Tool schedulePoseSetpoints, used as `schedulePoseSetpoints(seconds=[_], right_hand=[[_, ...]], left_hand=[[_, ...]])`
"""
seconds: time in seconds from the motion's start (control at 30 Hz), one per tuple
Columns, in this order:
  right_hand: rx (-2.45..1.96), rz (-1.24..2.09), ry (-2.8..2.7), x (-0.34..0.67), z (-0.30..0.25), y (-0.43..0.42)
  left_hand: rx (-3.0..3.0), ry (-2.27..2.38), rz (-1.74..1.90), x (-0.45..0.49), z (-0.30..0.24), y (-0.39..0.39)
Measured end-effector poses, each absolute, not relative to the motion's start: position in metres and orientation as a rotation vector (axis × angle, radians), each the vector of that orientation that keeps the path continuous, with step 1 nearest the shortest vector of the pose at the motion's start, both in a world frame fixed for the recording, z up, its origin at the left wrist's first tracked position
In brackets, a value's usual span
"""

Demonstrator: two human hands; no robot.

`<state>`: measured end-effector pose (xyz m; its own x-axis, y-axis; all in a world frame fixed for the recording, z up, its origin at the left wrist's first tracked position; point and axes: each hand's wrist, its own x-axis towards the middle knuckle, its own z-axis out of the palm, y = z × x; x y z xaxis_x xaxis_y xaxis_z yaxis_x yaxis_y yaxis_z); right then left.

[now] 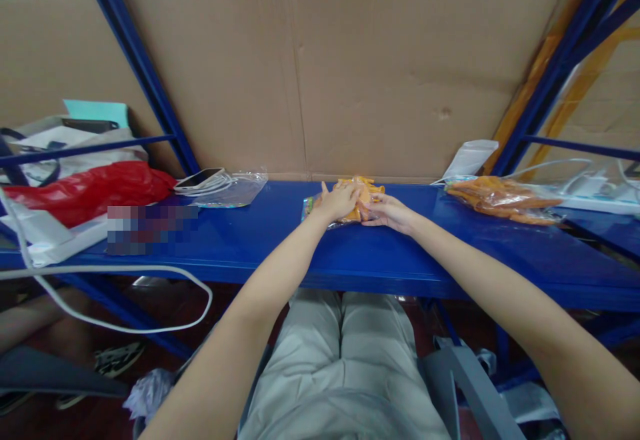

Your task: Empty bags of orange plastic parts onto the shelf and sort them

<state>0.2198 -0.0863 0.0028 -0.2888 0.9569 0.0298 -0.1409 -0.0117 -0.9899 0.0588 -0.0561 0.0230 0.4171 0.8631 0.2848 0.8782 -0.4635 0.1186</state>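
The left hand (339, 203) lays its fingers over the bag (370, 189), which lies near the desk's (280, 233) back edge, seemingly lengthwise along it. The right hand (389, 213), equally near, touches its right side, fingers parted; whether either grips, I cannot tell.

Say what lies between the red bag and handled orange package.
From the red bag to the orange package, the head view shows a phone, white cable and clear bag.

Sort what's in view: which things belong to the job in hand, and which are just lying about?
Job: orange packet, touched by left hand and right hand; possibly the similar packet at right.
Apparently lying about: phone, red plastic, power strip.
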Motion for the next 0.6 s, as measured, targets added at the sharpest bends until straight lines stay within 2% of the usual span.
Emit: schedulePoseSetpoints(seconds=[0.13, 0.4, 0.6], right_hand=[[-0.946, 1.334, -1.672, 0.223, -0.007, -0.08], [-0.834, 0.505, -2.216, 0.228, -0.009, -0.073], [-0.837, 0.346, -2.289, 0.229, -0.007, -0.074]], left_hand=[[-2.633, -1.654, -0.427, 0.054, 0.024, -0.056], [-2.658, -1.643, -0.383, 0.051, 0.024, -0.054], [-2.585, -1.738, -0.382, 0.05, 0.025, -0.055]])
